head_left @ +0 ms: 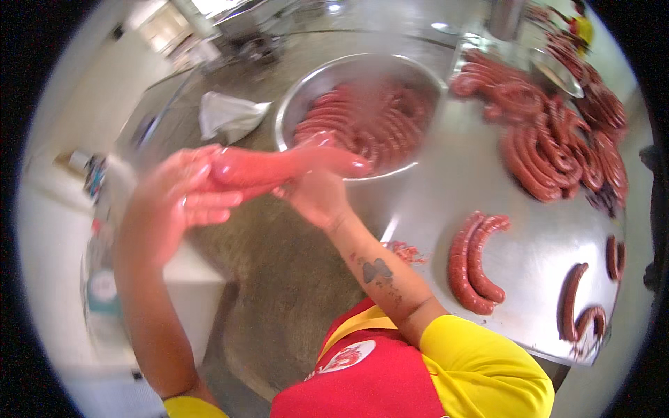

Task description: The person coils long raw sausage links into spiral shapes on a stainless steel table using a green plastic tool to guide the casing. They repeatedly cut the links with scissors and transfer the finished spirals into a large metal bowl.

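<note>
A thick raw sausage (261,167), wet and pinkish red, is stretched sideways between my two hands in front of my body. My left hand (164,209) closes around its left end, the fingers partly blurred. Nearer its right end, my right hand (317,198) grips it from below, with fingertips showing above. The sausage's free tip overlaps the near rim of a large steel bowl (283,115). Inside that bowl lie many coiled sausages (327,115), partly veiled by a hazy smear in the picture.
To my right stands a steel table (425,188) bearing a big heap of sausages (540,153), a curved pair (474,265) and smaller pieces (573,299). A metal dish (557,73) rests among the heap. Left of the bowl is a white bag (230,118).
</note>
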The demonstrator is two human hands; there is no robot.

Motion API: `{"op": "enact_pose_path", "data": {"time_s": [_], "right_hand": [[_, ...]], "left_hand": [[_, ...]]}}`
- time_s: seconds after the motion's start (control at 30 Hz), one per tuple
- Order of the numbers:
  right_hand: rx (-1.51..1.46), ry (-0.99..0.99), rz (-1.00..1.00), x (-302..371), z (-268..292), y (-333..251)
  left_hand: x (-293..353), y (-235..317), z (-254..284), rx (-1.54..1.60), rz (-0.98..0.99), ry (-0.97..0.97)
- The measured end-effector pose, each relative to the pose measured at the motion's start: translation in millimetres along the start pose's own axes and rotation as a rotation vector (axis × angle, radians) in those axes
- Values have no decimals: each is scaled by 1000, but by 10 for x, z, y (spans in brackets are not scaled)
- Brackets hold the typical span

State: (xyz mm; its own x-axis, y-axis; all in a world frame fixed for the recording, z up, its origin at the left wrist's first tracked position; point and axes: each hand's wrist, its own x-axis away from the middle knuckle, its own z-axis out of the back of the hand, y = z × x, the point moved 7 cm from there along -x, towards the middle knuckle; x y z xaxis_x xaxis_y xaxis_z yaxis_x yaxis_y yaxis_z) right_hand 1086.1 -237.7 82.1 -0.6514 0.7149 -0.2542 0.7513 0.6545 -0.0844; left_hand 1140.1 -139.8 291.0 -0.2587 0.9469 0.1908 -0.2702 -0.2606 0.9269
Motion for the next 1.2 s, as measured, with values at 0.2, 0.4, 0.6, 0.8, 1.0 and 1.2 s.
{"op": "enact_pose_path", "data": {"time_s": [0.2,0.4,0.6,0.8,1.0,1.2], "right_hand": [[-198,406,67,-55,399,-606],[336,679,95,444,904,-1735],[505,693,-68,731,1497,-2820],[638,756,-353,746,1720,-3528],[1203,805,-370,661,1735,-4306],[2607,693,-66,851,1405,-5211]], "left_hand": [[-37,-516,-522,-263,-295,-245],[-182,-1226,-1741,-109,-417,-488],[-407,-1453,-2834,6,-480,-535],[-755,-1426,-3941,-81,-367,-549],[-1202,-1375,-4895,-143,-388,-457],[-1459,-1303,-5865,-366,-459,-462]]}}
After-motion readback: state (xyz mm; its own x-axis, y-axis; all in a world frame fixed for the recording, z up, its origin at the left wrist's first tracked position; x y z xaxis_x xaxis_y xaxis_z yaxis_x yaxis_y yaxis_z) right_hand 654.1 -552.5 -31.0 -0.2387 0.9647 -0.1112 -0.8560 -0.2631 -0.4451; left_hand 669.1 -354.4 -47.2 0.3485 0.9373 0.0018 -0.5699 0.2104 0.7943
